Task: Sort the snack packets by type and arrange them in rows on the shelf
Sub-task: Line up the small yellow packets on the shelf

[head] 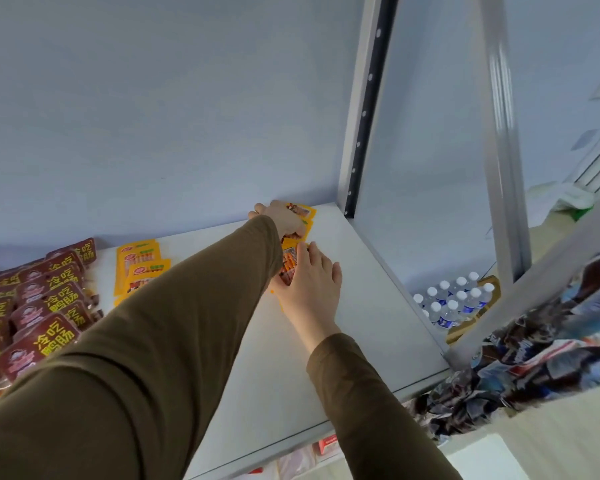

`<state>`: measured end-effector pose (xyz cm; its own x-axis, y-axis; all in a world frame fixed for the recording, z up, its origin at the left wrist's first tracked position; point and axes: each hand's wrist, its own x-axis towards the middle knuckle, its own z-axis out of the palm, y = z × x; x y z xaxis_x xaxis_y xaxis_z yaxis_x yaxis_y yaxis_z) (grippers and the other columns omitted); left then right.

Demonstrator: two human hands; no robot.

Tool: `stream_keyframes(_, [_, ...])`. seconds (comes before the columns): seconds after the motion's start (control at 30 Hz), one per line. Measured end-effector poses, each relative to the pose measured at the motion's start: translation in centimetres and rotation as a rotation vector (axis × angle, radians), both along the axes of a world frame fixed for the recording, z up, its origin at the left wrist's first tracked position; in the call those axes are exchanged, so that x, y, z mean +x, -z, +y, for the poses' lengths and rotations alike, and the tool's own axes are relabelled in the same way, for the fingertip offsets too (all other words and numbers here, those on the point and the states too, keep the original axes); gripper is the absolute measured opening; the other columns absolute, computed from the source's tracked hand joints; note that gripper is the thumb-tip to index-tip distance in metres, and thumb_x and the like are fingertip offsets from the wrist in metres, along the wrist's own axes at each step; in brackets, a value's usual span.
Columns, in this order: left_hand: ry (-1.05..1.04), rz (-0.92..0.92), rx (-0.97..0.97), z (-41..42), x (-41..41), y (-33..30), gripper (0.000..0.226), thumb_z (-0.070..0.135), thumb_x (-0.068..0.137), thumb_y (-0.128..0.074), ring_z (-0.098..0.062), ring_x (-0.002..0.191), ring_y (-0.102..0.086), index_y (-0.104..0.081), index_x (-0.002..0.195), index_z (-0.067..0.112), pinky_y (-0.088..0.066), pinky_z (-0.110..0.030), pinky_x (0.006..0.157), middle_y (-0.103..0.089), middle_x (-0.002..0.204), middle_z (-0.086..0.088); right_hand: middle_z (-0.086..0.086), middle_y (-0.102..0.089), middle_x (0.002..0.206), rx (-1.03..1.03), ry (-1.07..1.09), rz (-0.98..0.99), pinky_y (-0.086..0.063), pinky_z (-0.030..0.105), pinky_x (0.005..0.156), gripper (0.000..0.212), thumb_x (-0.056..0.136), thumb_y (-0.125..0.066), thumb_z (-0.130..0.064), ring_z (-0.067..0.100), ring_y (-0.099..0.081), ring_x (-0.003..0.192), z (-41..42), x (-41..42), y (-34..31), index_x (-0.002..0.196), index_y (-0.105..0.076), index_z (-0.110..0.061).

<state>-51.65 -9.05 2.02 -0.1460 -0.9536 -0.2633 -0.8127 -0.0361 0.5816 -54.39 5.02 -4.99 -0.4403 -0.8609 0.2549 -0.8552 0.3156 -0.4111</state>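
Where both hands rest, yellow packets (pixel 300 212) form a row.

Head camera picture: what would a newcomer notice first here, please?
Two arms in brown sleeves reach across the white shelf; the left hand and right hand both rest on a row of yellow packets near the back wall. At the left lie dark red packets in rows, with more yellow packets beside them. Water bottles stand below right.

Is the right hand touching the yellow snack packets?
Touching. In the head view, the right hand lies flat on the yellow plastic snack packets on the white shelf, its fingers overlapping them with no gap.
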Motion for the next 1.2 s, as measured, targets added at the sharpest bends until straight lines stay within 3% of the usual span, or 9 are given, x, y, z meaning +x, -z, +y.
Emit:
stream_keyframes(0.13, [-0.019, 0.029, 0.038, -0.2, 0.2, 0.3, 0.086, 0.028, 0.075, -0.083, -0.036, 0.129, -0.045, -0.036, 0.145, 0.011, -0.046, -0.049, 0.107, -0.042, 0.141, -0.016, 0.006, -0.037, 0.16, -0.028, -0.015, -0.044, -0.021, 0.046, 0.123, 0.079, 0.092, -0.053, -0.061, 0.025, -0.037, 0.145, 0.0, -0.5, -0.2, 0.154, -0.03, -0.018])
stream_keyframes(0.3, [0.048, 0.456, 0.073, -0.1, 2.7, 0.7, 0.062, 0.03, 0.084, -0.083, -0.018, 0.094, -0.065, -0.039, 0.126, 0.017, -0.054, -0.031, 0.07, -0.063, 0.114, -0.007, 0.004, -0.032, 0.163, -0.056, -0.059, -0.123, -0.024, 0.045, 0.123, 0.085, 0.091, -0.058, -0.061, 0.024, -0.034, 0.147, 0.1, -1.3, -0.2, 0.157, -0.024, -0.019])
stream_keyframes(0.4, [-0.009, 0.682, 0.239, 1.4, 4.2, 1.1, 0.053, 0.038, 0.094, -0.073, -0.02, 0.094, -0.069, -0.039, 0.132, 0.022, -0.057, -0.034, 0.073, -0.068, 0.119, -0.009, 0.005, -0.024, 0.166, -0.062, -0.101, -0.146, -0.025, 0.045, 0.122, 0.083, 0.091, -0.06, -0.056, 0.026, -0.033, 0.148, 0.2, -1.5, -0.3, 0.157, -0.023, -0.02])
stream_keyframes(0.53, [-0.097, 0.873, 0.346, 3.7, 5.6, 2.1, 0.037, 0.013, 0.104, -0.055, -0.024, 0.095, -0.071, -0.04, 0.137, 0.022, -0.06, -0.042, 0.075, -0.069, 0.119, -0.01, 0.0, -0.015, 0.168, -0.1, -0.184, -0.329, -0.034, 0.041, 0.117, 0.082, 0.092, -0.066, -0.042, 0.024, -0.037, 0.144, 0.4, -1.4, -0.7, 0.158, -0.021, -0.023])
stream_keyframes(0.7, [-0.3, 0.883, 0.156, 5.5, 8.4, 2.8, 0.034, 0.018, 0.101, -0.062, -0.02, 0.091, -0.073, -0.043, 0.127, 0.025, -0.063, -0.044, 0.08, -0.071, 0.11, -0.004, 0.0, -0.016, 0.168, -0.179, -0.311, -0.604, -0.023, 0.021, 0.108, 0.071, 0.1, -0.059, -0.035, 0.02, -0.023, 0.148, 1.2, 1.3, -1.2, 0.159, -0.022, -0.021])
stream_keyframes(0.8, [-0.365, 0.848, 0.039, 5.3, 11.3, 2.9, 0.044, 0.017, 0.098, -0.067, -0.014, 0.089, -0.072, -0.037, 0.129, 0.029, -0.059, -0.026, 0.057, -0.069, 0.107, 0.0, 0.001, -0.006, 0.17, -0.114, -0.414, -0.622, -0.019, 0.026, 0.115, 0.072, 0.101, -0.057, -0.025, 0.02, -0.014, 0.153, 1.3, 3.8, -1.5, 0.161, -0.017, -0.018])
stream_keyframes(0.93, [-0.311, 0.729, 0.004, 4.9, 12.7, 2.9, 0.067, 0.007, 0.097, -0.066, -0.013, 0.09, -0.069, -0.027, 0.147, 0.026, -0.054, -0.023, 0.056, -0.066, 0.11, -0.003, 0.003, 0.001, 0.17, 0.037, -0.469, -0.413, -0.007, 0.039, 0.124, 0.074, 0.1, -0.053, -0.022, 0.026, -0.002, 0.156, 0.9, 4.6, -1.2, 0.162, -0.012, -0.019])
stream_keyframes(1.03, [-0.237, 0.589, -0.059, 4.8, 13.3, 2.7, 0.082, 0.006, 0.094, -0.068, -0.024, 0.106, -0.067, -0.017, 0.156, 0.025, -0.06, -0.041, 0.081, -0.061, 0.128, -0.012, -0.001, -0.002, 0.17, 0.132, -0.499, -0.255, -0.001, 0.053, 0.123, 0.071, 0.1, -0.052, -0.029, 0.029, 0.005, 0.156, 1.0, 4.7, -1.1, 0.161, -0.014, -0.025])
stream_keyframes(1.2, [-0.172, 0.138, -0.084, 4.6, 14.4, 1.8, 0.099, 0.03, 0.093, -0.071, -0.04, 0.149, -0.024, -0.003, 0.163, 0.015, -0.028, -0.054, 0.121, -0.027, 0.162, -0.019, -0.004, 0.004, 0.17, 0.251, -0.592, -0.19, 0.007, 0.053, 0.122, 0.073, 0.1, -0.05, -0.04, 0.029, 0.014, 0.155, 1.1, 4.7, -1.9, 0.161, -0.011, -0.03])
